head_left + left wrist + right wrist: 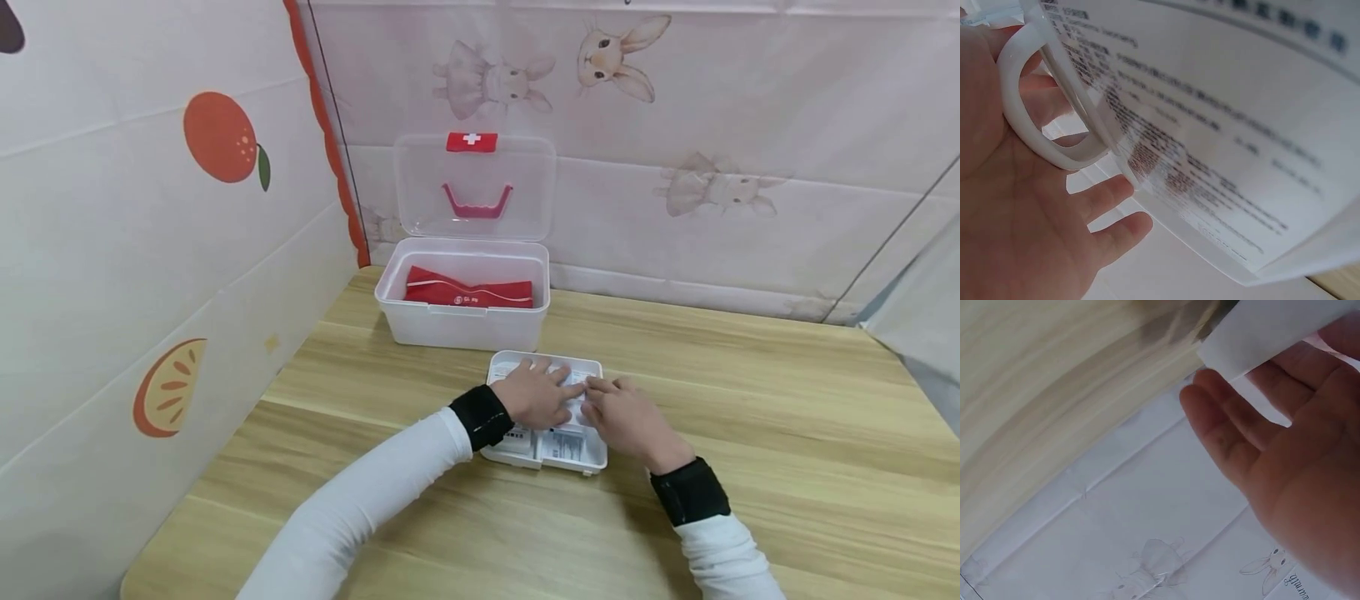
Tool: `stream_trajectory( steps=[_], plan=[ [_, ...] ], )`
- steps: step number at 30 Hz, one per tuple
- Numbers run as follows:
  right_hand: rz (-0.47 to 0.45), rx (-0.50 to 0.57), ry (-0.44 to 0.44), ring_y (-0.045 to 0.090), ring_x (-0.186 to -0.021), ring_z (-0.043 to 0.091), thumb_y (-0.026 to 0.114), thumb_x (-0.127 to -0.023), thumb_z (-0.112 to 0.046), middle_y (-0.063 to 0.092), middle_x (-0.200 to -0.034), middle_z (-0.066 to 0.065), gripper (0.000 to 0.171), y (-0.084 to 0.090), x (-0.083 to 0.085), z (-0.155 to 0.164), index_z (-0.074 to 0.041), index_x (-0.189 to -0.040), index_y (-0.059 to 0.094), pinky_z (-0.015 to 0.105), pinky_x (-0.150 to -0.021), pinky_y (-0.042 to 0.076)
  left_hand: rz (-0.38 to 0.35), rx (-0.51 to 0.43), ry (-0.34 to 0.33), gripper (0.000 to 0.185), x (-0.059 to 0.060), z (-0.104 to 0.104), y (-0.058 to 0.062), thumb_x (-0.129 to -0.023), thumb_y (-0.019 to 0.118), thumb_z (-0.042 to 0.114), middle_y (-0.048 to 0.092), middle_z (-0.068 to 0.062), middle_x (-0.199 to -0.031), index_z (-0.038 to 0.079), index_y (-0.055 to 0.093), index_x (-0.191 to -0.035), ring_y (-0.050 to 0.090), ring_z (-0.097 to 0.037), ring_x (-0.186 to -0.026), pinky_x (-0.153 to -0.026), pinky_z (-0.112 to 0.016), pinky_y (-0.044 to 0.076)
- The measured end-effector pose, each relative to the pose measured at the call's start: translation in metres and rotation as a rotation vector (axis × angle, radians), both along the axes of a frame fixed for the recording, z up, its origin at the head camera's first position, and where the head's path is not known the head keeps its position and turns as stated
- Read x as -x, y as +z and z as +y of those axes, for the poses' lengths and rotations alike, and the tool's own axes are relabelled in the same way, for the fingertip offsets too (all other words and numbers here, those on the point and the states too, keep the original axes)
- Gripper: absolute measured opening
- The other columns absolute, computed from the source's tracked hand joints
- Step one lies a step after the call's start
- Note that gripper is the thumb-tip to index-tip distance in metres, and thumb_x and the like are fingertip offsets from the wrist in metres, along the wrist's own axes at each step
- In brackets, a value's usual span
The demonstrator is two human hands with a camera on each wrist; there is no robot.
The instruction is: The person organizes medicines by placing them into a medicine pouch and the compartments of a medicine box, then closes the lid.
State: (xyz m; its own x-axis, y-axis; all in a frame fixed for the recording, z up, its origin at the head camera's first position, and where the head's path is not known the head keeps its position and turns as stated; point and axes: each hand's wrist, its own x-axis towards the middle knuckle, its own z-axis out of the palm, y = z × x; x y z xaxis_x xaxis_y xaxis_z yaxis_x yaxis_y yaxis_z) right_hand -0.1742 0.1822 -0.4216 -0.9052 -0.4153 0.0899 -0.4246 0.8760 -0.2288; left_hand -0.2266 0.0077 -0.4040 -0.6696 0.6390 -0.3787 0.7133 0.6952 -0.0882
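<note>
The tray (592, 371) is a shallow white plastic insert with compartments, lying on the counter (750, 400) just in front of the open box (462, 317). It looks light and stiff but thin-walled, so it should lift easily from its two short ends or by the loop handle (1019, 119) seen in the left wrist view; its smooth plastic may slip, and tilting would spill the contents. The left hand (534, 392) lies flat over the tray with fingers straight, and the right hand (628, 417) rests beside it, fingers extended, touching a flat white packet (1222, 144). That packet is printed with fine text, appears thin and flexible, and is best pinched at an edge. A red pouch (468, 290) lies inside the box.
</note>
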Motion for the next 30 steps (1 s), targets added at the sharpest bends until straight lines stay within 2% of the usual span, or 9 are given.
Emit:
stream_trajectory(
  steps=[4,8,12,19,23,28,30],
  plan=[
    [0.005,-0.017,0.034,0.058,-0.114,0.043,0.058,-0.100,-0.017,0.058,-0.134,0.025,0.035,-0.003,0.000,-0.002,0.008,-0.124,0.064,0.053,-0.095,0.049,-0.034,-0.033,-0.011,0.059,0.001,-0.008,0.003,-0.104,0.041,0.048,0.024,-0.002,-0.164,0.025,0.030,-0.157,0.019,-0.028,-0.151,-0.120,-0.048,0.021],
    [-0.006,-0.043,0.040,0.055,-0.123,0.043,0.059,-0.100,-0.018,0.055,-0.138,0.026,0.039,-0.003,0.001,-0.002,0.009,-0.128,0.060,0.055,-0.102,0.043,-0.035,-0.067,-0.038,0.056,0.003,-0.013,0.009,-0.103,0.046,0.048,0.036,-0.002,-0.159,0.018,0.042,-0.150,0.026,-0.026,-0.149,-0.120,-0.046,0.024],
    [-0.045,-0.037,0.018,0.051,-0.128,0.044,0.060,-0.099,-0.019,0.052,-0.142,0.026,0.042,0.000,0.000,-0.002,0.009,-0.131,0.059,0.058,-0.108,0.037,-0.029,-0.063,-0.055,0.057,0.001,-0.013,0.013,-0.102,0.047,0.051,0.037,-0.001,-0.158,0.019,0.045,-0.149,0.027,-0.028,-0.148,-0.120,-0.048,0.024],
    [-0.113,-0.044,0.011,0.047,-0.130,0.049,0.053,-0.103,-0.023,0.045,-0.148,0.024,0.044,0.003,0.000,-0.005,-0.004,-0.143,0.052,0.061,-0.105,0.038,-0.046,-0.062,-0.010,0.058,0.001,-0.015,0.012,-0.100,0.048,0.054,0.035,0.001,-0.159,0.024,0.043,-0.150,0.025,-0.032,-0.148,-0.120,-0.051,0.022],
    [-0.120,-0.060,0.005,0.045,-0.132,0.048,0.052,-0.104,-0.024,0.045,-0.148,0.024,0.045,0.002,-0.001,-0.007,-0.005,-0.144,0.051,0.061,-0.107,0.036,-0.049,-0.054,0.004,0.063,0.000,-0.012,0.011,-0.097,0.055,0.054,0.035,0.000,-0.159,0.024,0.042,-0.151,0.025,-0.033,-0.148,-0.120,-0.051,0.021],
    [-0.144,-0.059,0.008,0.042,-0.135,0.046,0.052,-0.104,-0.027,0.043,-0.150,0.025,0.048,0.000,-0.001,-0.004,-0.004,-0.145,0.049,0.061,-0.109,0.034,0.016,-0.020,-0.006,0.078,-0.007,-0.007,0.006,-0.085,0.066,0.063,0.041,-0.001,-0.154,0.022,0.044,-0.148,0.033,-0.032,-0.142,-0.119,-0.049,0.023],
    [-0.165,-0.057,0.013,0.042,-0.134,0.049,0.055,-0.102,-0.033,0.041,-0.151,0.025,0.053,-0.001,-0.001,-0.003,-0.005,-0.146,0.048,0.063,-0.107,0.034,0.053,-0.003,-0.016,0.081,-0.009,-0.005,0.004,-0.081,0.067,0.066,0.044,0.000,-0.151,0.022,0.045,-0.145,0.036,-0.031,-0.140,-0.118,-0.050,0.025]
  ],
)
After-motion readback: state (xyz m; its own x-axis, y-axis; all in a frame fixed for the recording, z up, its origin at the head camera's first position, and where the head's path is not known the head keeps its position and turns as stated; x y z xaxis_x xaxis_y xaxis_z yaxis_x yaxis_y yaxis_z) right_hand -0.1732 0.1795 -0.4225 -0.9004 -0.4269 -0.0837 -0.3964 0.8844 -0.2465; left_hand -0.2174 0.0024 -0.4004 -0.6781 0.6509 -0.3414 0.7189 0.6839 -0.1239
